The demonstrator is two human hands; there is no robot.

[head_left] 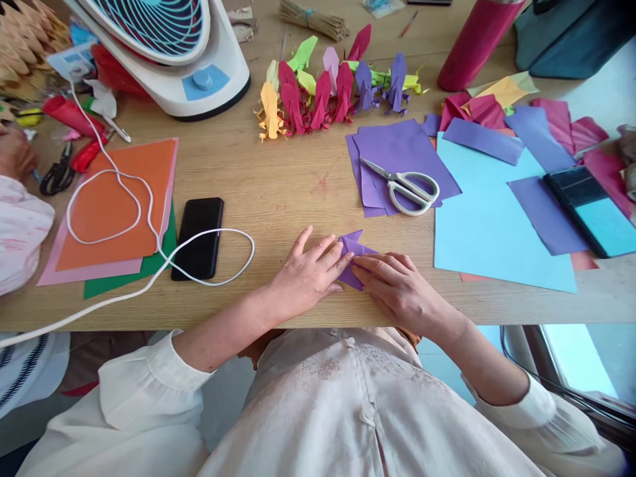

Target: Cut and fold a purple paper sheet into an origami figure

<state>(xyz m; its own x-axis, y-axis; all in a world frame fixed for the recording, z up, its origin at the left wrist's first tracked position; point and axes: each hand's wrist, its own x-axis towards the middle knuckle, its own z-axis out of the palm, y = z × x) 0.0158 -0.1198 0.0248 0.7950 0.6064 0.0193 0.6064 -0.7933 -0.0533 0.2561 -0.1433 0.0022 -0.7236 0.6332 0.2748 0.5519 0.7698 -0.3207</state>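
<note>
A small purple origami piece (352,277), with pointed flaps at its top, lies on the table close to the front edge. My left hand (308,275) rests on its left side, fingers spread and fingertips pressing the paper down. From the right, my right hand (397,288) has its bent fingers closed on the paper's edge; its thumb is mostly hidden. The two hands nearly meet over the piece and cover part of it. Just beyond them, a pair of scissors with white handles (410,192) lies on a stack of purple paper sheets (397,146).
Several folded paper figures (322,93) stand at the back. A white fan (199,73), orange paper (109,199), a black phone (197,238) and a white cable (233,230) are left. Blue paper (487,218), another phone (591,205) and a red bottle (477,46) are right. Another person's hand (14,152) shows far left.
</note>
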